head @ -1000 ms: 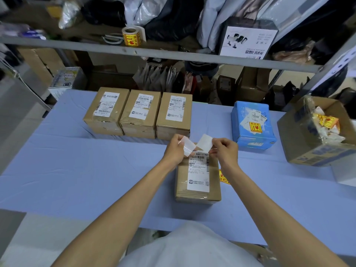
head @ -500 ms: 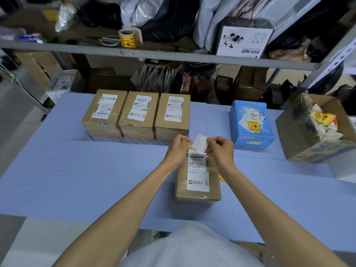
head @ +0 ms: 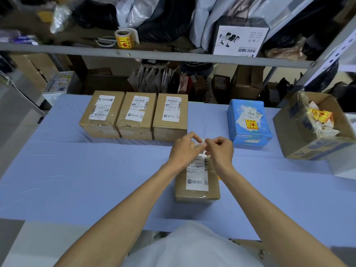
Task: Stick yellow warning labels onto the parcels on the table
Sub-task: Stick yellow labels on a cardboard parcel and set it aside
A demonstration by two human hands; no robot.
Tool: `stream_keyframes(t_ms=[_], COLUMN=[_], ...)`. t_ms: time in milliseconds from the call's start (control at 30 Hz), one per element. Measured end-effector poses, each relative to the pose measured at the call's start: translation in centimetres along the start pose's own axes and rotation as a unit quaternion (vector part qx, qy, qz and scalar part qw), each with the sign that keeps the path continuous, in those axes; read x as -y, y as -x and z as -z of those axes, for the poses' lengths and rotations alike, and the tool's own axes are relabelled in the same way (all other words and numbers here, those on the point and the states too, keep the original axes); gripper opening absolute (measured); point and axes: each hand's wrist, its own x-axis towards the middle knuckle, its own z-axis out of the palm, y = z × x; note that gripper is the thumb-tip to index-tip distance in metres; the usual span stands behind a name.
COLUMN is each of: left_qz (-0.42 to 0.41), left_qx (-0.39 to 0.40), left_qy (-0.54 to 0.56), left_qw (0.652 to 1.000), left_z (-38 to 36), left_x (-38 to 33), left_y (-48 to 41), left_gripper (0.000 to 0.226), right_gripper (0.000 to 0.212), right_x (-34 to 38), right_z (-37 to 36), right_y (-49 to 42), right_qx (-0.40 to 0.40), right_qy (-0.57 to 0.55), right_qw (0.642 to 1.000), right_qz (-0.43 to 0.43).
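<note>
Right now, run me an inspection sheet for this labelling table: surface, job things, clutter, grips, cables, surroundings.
Surface: blue-covered table, lightly creased.
Job things: near parcel, no yellow label visible; three brown parcels in a back row, none showing either; blue parcel bears a yellow label; label roll on the shelf.
Clutter: open carton of crumpled scraps at the right.
Grips: left hand and right hand both pinch a white slip above the near parcel.
Cables: nothing seen.
Surroundings: the shelf also holds bags, scissors and a scanner box.

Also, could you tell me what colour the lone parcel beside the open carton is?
The parcel is blue, clearest in the head view.
</note>
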Motion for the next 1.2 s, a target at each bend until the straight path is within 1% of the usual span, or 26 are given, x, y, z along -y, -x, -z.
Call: stream_keyframes(t_ms=[100, 167, 233, 300, 333, 400, 433, 533, 567, 633, 700, 800, 967, 1067, 1200], left_qz=[-0.054, -0.073, -0.089, -0.089, -0.079, -0.047, -0.033, -0.009, 0.007, 0.053, 0.085, 0.108, 0.135, 0.134, 0.139], left_qx=[0.015, 0.009, -0.002, -0.015, -0.023, -0.036, -0.041, -0.038, -0.03, -0.008, 0.0, -0.001, -0.003, -0.03, -0.075], left_qy=[-0.059, -0.103, -0.138, -0.15, -0.145, -0.106, -0.084, -0.033, 0.006, 0.107, 0.158, 0.179, 0.199, 0.186, 0.184], left_qw=[0.997, 0.992, 0.986, 0.985, 0.986, 0.993, 0.995, 0.999, 1.0, 0.993, 0.984, 0.978, 0.971, 0.973, 0.97], left_z=[-0.4, -0.5, -0.8, -0.9, -1.0, -0.8, -0.7, -0.5, -0.4, -0.3, -0.3, -0.4, -0.3, -0.1, -0.1], left_x=[-0.1, -0.3, -0.3, -0.5, -0.5, -0.6, -0.6, -0.6, -0.6, -0.3, 0.2, 0.7, 1.2, 1.5, 1.6], left_y=[0.1, 0.3, 0.3, 0.3, 0.1, -0.3, -0.5, -1.0, -1.0, -0.8, -0.8, -0.7, -0.7, -0.6, -0.2], left_gripper=[0.025, 0.026, 0.022, 0.015, 0.014, 0.012, 0.01, 0.007, 0.006, 0.006, 0.007, 0.009, 0.015, 0.012, 0.01], right_gripper=[0.013, 0.013, 0.018, 0.019, 0.018, 0.01, 0.012, 0.03, 0.03, 0.023, 0.017, 0.007, 0.006, 0.009, 0.01], right_x=[0.3, 0.3, 0.3, 0.6, 0.9, 1.7, 1.8, 1.7, 1.7, 1.6, 1.4, 1.0, 0.6, 0.4, 0.2], right_z=[0.2, 0.3, 0.4, 0.4, 0.4, 0.6, 0.8, 1.5, 1.6, 1.6, 1.6, 1.5, 1.6, 1.7, 1.5], right_y=[0.1, 0.2, 0.2, 0.1, 0.1, -0.1, -0.3, -0.7, -0.7, -0.8, -0.7, -0.8, -0.9, -0.9, -0.7], right_qx=[-0.002, -0.001, 0.004, 0.017, 0.026, 0.04, 0.043, 0.071, 0.067, 0.048, 0.049, 0.057, 0.05, 0.043, 0.052], right_qy=[-0.015, -0.019, -0.024, -0.062, -0.106, -0.199, -0.222, -0.254, -0.242, -0.151, -0.103, -0.08, -0.082, -0.074, -0.079], right_qw=[1.0, 1.0, 1.0, 0.997, 0.99, 0.967, 0.958, 0.947, 0.951, 0.977, 0.987, 0.991, 0.993, 0.995, 0.995], right_qz=[-0.017, -0.015, -0.017, -0.051, -0.085, -0.154, -0.174, -0.185, -0.179, -0.144, -0.11, -0.096, -0.068, -0.046, -0.042])
